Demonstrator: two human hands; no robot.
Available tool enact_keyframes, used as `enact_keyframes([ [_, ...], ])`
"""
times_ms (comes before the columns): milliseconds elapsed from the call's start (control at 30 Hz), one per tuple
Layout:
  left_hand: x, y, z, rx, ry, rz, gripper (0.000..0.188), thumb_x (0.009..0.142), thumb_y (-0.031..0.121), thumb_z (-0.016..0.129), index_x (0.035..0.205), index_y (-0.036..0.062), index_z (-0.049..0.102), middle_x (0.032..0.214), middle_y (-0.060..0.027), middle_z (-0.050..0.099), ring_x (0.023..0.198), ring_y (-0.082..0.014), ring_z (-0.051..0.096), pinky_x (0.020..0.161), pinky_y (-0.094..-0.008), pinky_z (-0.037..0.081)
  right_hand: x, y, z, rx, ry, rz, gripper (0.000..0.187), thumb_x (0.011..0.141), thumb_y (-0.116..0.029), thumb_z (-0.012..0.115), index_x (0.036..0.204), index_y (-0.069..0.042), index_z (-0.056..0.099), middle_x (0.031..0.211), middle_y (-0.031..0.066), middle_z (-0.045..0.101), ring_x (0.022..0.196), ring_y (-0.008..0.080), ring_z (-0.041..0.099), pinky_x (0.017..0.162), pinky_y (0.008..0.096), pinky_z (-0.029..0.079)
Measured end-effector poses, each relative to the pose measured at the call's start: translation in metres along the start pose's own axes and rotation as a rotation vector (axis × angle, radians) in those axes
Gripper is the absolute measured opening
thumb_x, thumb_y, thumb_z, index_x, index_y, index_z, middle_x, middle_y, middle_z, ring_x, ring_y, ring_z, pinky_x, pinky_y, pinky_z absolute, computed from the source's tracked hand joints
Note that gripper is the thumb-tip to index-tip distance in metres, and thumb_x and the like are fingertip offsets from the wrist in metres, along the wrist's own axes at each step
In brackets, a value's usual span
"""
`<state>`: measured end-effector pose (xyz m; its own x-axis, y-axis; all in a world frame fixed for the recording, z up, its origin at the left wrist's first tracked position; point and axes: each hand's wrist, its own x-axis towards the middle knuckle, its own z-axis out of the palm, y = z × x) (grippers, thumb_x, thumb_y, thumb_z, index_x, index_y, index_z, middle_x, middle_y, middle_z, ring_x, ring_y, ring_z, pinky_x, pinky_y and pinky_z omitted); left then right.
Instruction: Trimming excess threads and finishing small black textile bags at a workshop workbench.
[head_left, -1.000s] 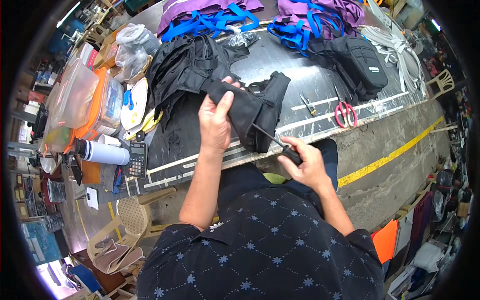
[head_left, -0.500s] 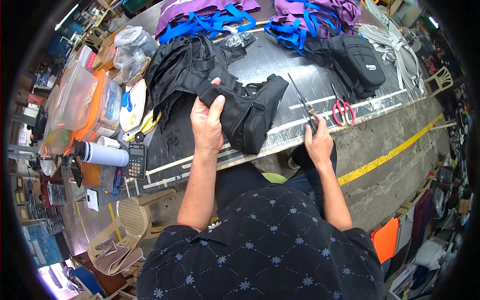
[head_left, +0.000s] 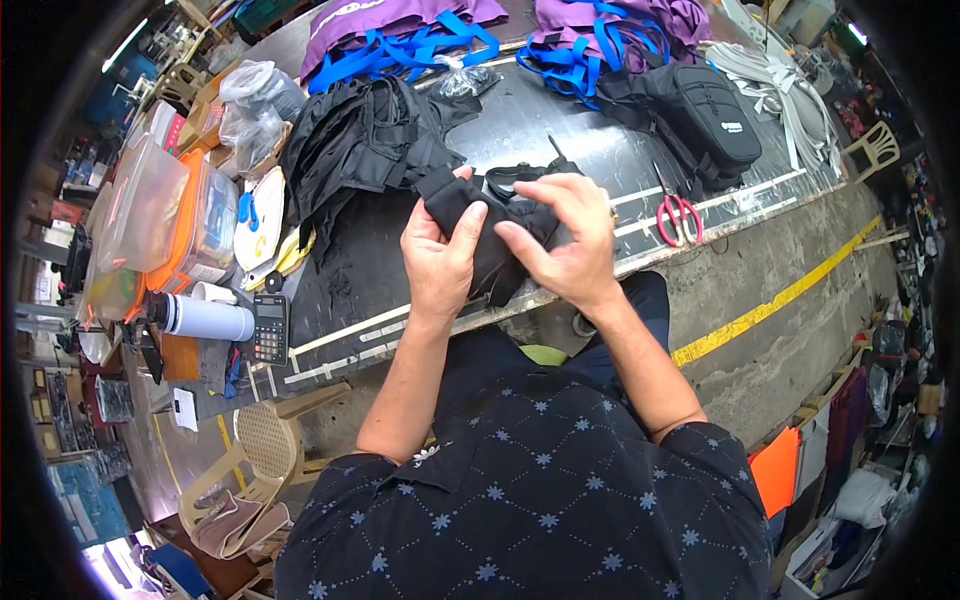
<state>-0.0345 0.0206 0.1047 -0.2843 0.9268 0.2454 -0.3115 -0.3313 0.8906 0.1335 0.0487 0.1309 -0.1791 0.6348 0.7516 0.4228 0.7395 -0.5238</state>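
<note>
My left hand point(head_left: 440, 250) grips a wide black strap point(head_left: 450, 198) of a black fabric bag piece between thumb and fingers. The rest of that bag point(head_left: 495, 270) hangs below at the table's near edge, partly covered by my hands. Over it from the right comes my right hand point(head_left: 575, 235), thumb and forefinger apart near the strap. A slim dark tool point(head_left: 557, 148) with a yellow collar seems tucked in its other fingers; most of it is hidden, and its kind cannot be told. Just beyond lie more black bags point(head_left: 375, 135) in a heap.
On the right, red-handled scissors point(head_left: 680, 220) lie near the table edge before a black backpack point(head_left: 715, 125). Purple fabric with blue straps point(head_left: 400, 55) fills the far side. At left stand a bottle point(head_left: 208, 317), a calculator point(head_left: 271, 328) and plastic boxes point(head_left: 205, 215).
My right hand has moved left from the table edge to the bag, its thumb and forefinger spreading. The left hand has shifted slightly right with the strap.
</note>
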Motion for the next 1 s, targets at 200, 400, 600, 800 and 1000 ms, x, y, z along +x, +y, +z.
enact_keyframes([
  [200,0.0,0.0,-0.002,-0.029,-0.005,-0.016,0.04,0.098,0.001,0.071,0.136,-0.0023,0.061,0.124,-0.0067,0.068,0.105,-0.0092,0.064,0.095,-0.0246,0.052,-0.003,0.006,0.012,0.369,-0.054,0.245,0.013,0.089,-0.008,0.078,0.1,-0.005,0.072,0.09,0.0046,0.067,0.081,0.0169,0.059,0.076,0.0305,0.046],
  [400,0.011,-0.002,-0.032,-0.069,0.1,-0.089,0.038,0.101,0.008,0.069,0.137,-0.0006,0.061,0.117,-0.0032,0.068,0.1,-0.0084,0.063,0.091,-0.0243,0.051,0.008,0.022,-0.02,0.734,0.178,0.582,0.02,0.108,-0.021,0.058,0.101,-0.005,0.067,0.085,-0.0032,0.06,0.076,0.006,0.049,0.071,0.0218,0.041],
  [600,-0.005,-0.006,-0.058,-0.156,0.066,-0.211,0.041,0.103,0.015,0.061,0.139,-0.0034,0.056,0.124,-0.0104,0.066,0.115,-0.0179,0.063,0.104,-0.0329,0.048,-0.019,0.121,-0.088,0.433,0.437,0.633,0.022,0.11,-0.024,0.055,0.101,-0.006,0.064,0.085,-0.0025,0.058,0.073,0.0061,0.048,0.066,0.0214,0.04],
  [800,-0.016,-0.037,-0.098,0.042,0.096,-0.196,0.032,0.102,0.015,0.067,0.129,-0.002,0.066,0.125,-0.0074,0.07,0.114,-0.0162,0.065,0.104,-0.0307,0.047,-0.064,0.17,-0.116,-0.067,0.42,0.656,0.037,0.109,-0.026,0.057,0.078,-0.005,0.057,0.069,-0.0055,0.046,0.065,0.0049,0.041,0.059,0.0251,0.035],
  [1000,0.008,-0.002,-0.068,-0.067,0.212,0.011,0.032,0.103,0.016,0.068,0.129,-0.0032,0.067,0.126,-0.0081,0.071,0.113,-0.0163,0.065,0.103,-0.0325,0.049,-0.085,0.167,-0.101,-0.111,0.261,0.658,0.04,0.107,-0.026,0.06,0.075,-0.002,0.054,0.069,-0.0075,0.045,0.067,0.0031,0.038,0.056,0.0268,0.033],
])
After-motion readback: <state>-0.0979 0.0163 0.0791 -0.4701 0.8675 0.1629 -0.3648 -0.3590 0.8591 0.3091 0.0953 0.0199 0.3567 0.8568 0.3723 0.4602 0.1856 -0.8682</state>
